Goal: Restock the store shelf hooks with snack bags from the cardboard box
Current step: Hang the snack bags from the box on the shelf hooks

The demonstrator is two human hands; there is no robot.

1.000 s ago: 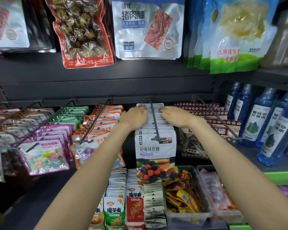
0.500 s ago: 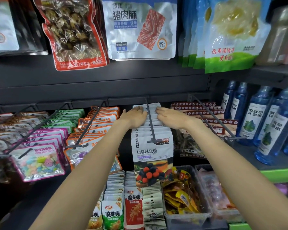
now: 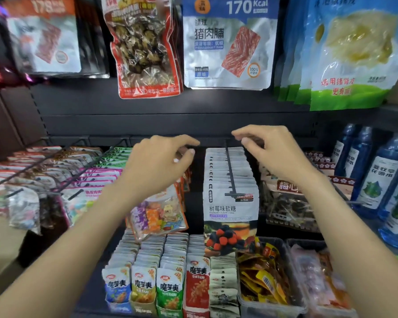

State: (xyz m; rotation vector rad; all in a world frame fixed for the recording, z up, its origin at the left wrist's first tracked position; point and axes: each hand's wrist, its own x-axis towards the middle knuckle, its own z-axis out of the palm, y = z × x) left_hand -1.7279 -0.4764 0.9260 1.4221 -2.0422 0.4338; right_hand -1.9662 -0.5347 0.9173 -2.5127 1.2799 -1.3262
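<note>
A row of white raspberry-candy bags (image 3: 230,210) hangs on a dark shelf hook (image 3: 230,173) in the middle of the shelf. My left hand (image 3: 156,161) hovers to the left of the row, above orange snack bags (image 3: 157,216), with loosely curled fingers and nothing in it. My right hand (image 3: 269,152) hovers over the right rear of the row, fingers loosely bent, also holding nothing. Neither hand touches the bags. The cardboard box is out of view.
Pink and green bags (image 3: 87,180) fill hooks on the left. Blue bottles (image 3: 375,180) stand at the right. Small packets (image 3: 170,283) and clear bins (image 3: 269,304) sit below. Large jerky bags (image 3: 230,49) hang overhead, close above the hands.
Both hands have lifted off the white bag row and spread apart; the left one moved left over the orange bags. The camera has come closer.
</note>
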